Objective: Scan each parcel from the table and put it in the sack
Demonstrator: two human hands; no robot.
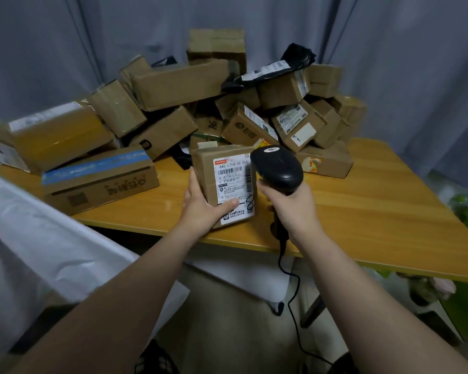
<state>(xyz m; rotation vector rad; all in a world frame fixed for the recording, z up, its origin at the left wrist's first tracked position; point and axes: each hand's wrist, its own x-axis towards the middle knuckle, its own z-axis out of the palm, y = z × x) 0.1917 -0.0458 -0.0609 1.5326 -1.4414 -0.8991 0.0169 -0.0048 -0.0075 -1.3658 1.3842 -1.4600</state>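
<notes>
Left hand (200,209) grips a labelled parcel (224,184); right hand (292,203) grips a scanner (277,166) at its 3 o'clock. Many parcels (179,85) remain piled on the bench (362,206) at 12 o'clock.

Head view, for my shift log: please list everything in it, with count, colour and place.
small brown cardboard parcel with white label: one, brown, held over the table's near edge
black corded handheld scanner: one, black, just right of that parcel's label
piled brown cardboard boxes: many, too stacked to count, brown, back of the table
black plastic mailer bag: one, black, atop the pile, right
yellow-brown wooden table: one, centre
white plastic sack: one, white, lower left beside the table
grey curtain: grey, behind everything
left hand: holds the parcel, thumb on its label
right hand: wrapped round the scanner's handle
</notes>
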